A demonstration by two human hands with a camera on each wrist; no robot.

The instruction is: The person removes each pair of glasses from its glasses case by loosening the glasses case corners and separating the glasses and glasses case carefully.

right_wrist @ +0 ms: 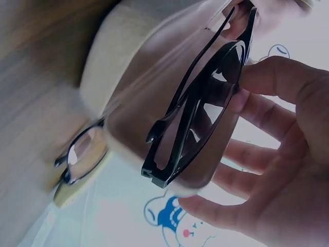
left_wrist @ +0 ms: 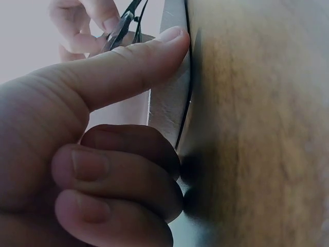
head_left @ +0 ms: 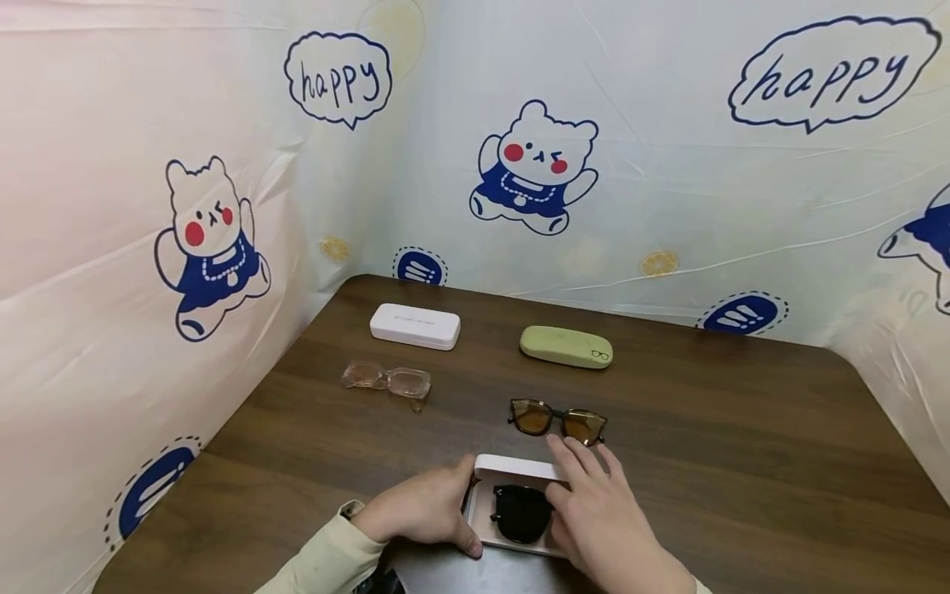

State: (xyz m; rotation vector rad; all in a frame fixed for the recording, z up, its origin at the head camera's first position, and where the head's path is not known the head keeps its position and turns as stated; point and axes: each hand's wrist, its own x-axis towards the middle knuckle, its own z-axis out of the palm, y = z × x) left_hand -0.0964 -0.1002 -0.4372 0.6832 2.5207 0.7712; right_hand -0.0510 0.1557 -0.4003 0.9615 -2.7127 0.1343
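Observation:
In the head view an opened white glasses case (head_left: 486, 468) lies at the table's near side, its lid raised at the back. Black sunglasses (head_left: 519, 513) are over its pale interior, partly covered by my right hand (head_left: 604, 511). That hand pinches their frame between thumb and index finger in the right wrist view, where the sunglasses (right_wrist: 180, 131) have folded temples. Its other fingers spread by the lid. My left hand (head_left: 426, 503) grips the case's left end, with the thumb (left_wrist: 139, 69) along the front edge and the other fingers curled in the left wrist view.
Beyond the case lie brown-lensed sunglasses (head_left: 582, 425), close to my right fingertips. A green glasses case (head_left: 566, 346) is behind them. Farther left are clear-framed pinkish glasses (head_left: 408, 382) and a closed white case (head_left: 416, 327). A printed curtain (head_left: 668, 190) borders the wooden table (head_left: 712, 429).

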